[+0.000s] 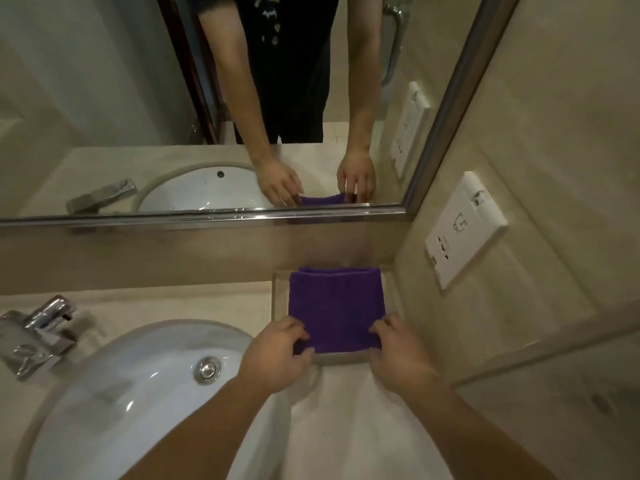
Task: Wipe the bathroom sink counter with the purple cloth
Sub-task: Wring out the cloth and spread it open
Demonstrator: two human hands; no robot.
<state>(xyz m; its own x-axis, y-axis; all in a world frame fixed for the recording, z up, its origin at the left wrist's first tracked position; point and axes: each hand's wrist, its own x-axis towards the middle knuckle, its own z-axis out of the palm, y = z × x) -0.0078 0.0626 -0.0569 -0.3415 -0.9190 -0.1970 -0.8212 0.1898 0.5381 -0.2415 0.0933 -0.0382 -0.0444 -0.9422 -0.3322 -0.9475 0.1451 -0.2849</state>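
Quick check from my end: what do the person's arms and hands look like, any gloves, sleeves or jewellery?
Both the left hand and right hand are bare: no gloves, rings or watch visible. The forearms are uncovered. The mirror shows a short-sleeved dark top with a small print on the front.

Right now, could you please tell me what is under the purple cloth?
The purple cloth lies on a clear tray in the counter's back corner. The tray's rim shows around it; whatever is beneath the fabric is covered.

The sink [114, 403] runs off the frame at 7 o'clock, the tap [38, 337] is clipped at 9, and both hands cover the cloth's [336, 306] near corners.
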